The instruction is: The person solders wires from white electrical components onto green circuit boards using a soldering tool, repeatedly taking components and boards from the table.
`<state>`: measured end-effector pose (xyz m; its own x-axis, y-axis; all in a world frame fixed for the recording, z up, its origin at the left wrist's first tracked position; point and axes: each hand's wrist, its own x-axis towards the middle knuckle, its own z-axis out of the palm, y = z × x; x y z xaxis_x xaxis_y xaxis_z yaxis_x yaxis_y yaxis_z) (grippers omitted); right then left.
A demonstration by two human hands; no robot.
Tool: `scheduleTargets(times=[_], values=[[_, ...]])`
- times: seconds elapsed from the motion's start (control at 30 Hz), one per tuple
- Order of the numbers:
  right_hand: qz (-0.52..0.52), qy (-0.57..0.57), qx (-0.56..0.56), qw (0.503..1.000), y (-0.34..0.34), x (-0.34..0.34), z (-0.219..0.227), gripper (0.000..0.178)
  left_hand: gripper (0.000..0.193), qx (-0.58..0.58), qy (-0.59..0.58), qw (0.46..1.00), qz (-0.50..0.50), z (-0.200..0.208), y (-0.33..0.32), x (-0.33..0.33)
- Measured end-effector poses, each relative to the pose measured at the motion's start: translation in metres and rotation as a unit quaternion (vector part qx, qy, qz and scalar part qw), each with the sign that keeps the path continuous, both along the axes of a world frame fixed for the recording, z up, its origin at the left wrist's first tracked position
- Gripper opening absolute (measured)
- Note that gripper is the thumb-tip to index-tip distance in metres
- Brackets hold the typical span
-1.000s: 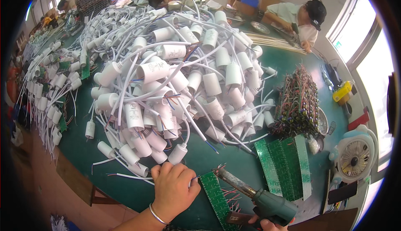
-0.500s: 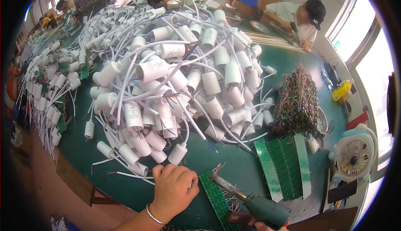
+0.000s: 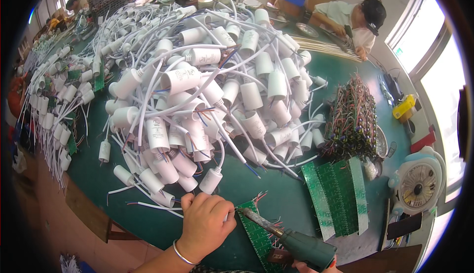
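Note:
My left hand [image 3: 208, 223], with a silver bangle on its wrist, is closed with the fingers curled at the table's near side. A small whitish bit shows between its fingers, but what it is stays hidden. My right hand [image 3: 312, 268], mostly cut off at the lower edge, grips a dark green soldering gun [image 3: 307, 249]. The gun's long metal barrel points up and left, its tip just beside my left fingers and over the top of a green circuit board strip [image 3: 256, 233]. Thin wires stick out along that strip. A white lamp holder [image 3: 211, 180] lies just beyond my left hand.
A large heap of white corded lamp holders [image 3: 202, 56] covers the middle of the green table. To the right lie more green circuit boards [image 3: 338, 199], a stack of wired parts [image 3: 350, 120] and a small fan [image 3: 418, 186]. A co-worker [image 3: 353, 23] sits at far right.
The soldering gun has shifted slightly left, bringing its tip closer to my left fingers. My left hand has barely moved.

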<state>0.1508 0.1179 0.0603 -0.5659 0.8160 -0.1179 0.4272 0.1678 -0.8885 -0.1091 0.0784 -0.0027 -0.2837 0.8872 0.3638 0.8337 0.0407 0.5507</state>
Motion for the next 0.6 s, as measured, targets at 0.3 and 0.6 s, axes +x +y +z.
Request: scheduleTargets(times=[0.3,0.6], values=[[0.025,0.032,-0.014,0.999,0.000,0.014,-0.011,0.034,0.016,0.002,0.008,1.000,0.008,0.001,-0.001,-0.001],[-0.064,0.175,-0.050,0.981,-0.014,0.036,-0.020,0.047,0.014,0.033,0.032,0.999,0.013,-0.005,-0.001,0.004]])
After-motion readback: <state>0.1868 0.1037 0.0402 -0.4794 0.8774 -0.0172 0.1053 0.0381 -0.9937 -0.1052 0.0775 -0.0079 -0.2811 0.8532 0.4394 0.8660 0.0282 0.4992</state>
